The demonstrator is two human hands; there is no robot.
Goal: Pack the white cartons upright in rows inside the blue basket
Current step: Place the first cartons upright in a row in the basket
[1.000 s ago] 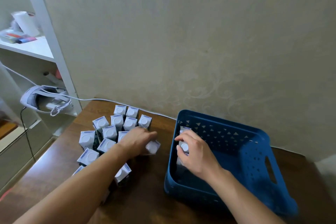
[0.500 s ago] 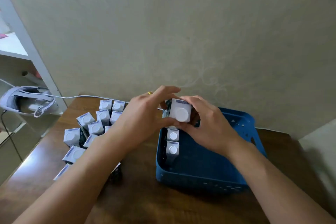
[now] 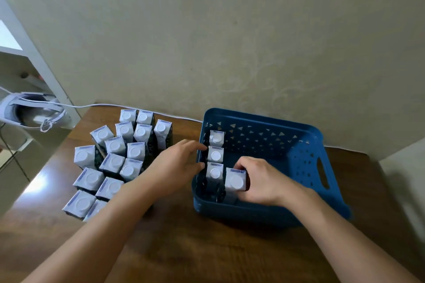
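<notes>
The blue basket (image 3: 305, 145) stands on the right of the table. Three white cartons (image 3: 215, 155) stand upright in a row along its left wall. My right hand (image 3: 259, 179) is inside the basket, shut on a fourth white carton (image 3: 235, 181), upright beside the nearest one in the row. My left hand (image 3: 177, 163) rests open against the outside of the basket's left wall, holding nothing. Several more white cartons (image 3: 115, 158) stand clustered on the table to the left of the basket.
The brown wooden table (image 3: 184, 248) meets a beige wall at the back. A white headset (image 3: 30, 110) with a white cable (image 3: 96, 105) lies at the far left by a white shelf unit (image 3: 34, 57). The table's left edge drops off beside the cartons.
Both hands held the carton above the basket; now my right hand has lowered it into the basket beside the row. My left hand let go and moved to the basket's left wall.
</notes>
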